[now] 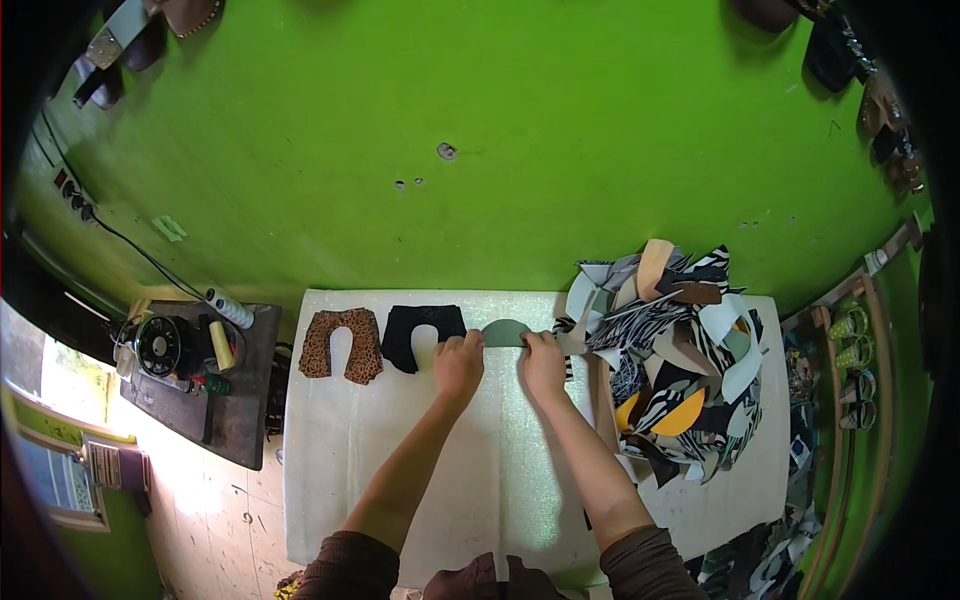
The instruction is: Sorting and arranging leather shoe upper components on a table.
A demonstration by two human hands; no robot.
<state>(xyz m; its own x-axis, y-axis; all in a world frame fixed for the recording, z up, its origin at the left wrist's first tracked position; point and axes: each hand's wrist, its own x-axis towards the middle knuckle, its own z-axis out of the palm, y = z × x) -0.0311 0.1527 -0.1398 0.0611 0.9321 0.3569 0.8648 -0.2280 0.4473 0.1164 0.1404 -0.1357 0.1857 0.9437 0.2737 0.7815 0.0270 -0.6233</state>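
Observation:
A grey-green cut piece of material (506, 332) with a rounded top edge is stretched between my two hands above the white table. My left hand (460, 365) pinches its left end, and my right hand (544, 362) pinches the right end. Just left of my left hand lies a black arch-shaped piece (400, 345). Farther left is a leopard-print arch-shaped stack (313, 345). Close to my right hand, a heaped box of cut pieces (690, 350) holds zebra-print, grey, white, black and yellow scraps.
The white table (400, 470) stands against a green wall (500, 130). To the left is a dark side table (235, 400) with a fan-like black device (160, 345) and a yellow spool (221, 345). Shoes (855, 350) hang on a rack at the right; scraps (770, 550) lie below.

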